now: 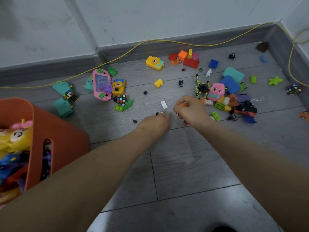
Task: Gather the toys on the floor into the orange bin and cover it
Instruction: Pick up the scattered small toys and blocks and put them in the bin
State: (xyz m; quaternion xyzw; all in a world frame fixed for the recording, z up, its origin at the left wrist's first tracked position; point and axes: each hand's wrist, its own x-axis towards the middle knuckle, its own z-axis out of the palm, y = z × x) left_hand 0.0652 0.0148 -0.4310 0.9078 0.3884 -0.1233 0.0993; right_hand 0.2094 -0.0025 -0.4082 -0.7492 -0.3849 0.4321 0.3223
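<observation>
White brick (pixel 164 104) lies just beyond left hand (pixel 156 122).

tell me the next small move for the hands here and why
Probably the left hand should close on the tiny black piece at its fingertips. The right hand already grips a small orange wheeled toy, and the orange plastic bin sits to the left, part filled, so both hands could then carry their loads over together. Many toys remain on the grey floor.
</observation>
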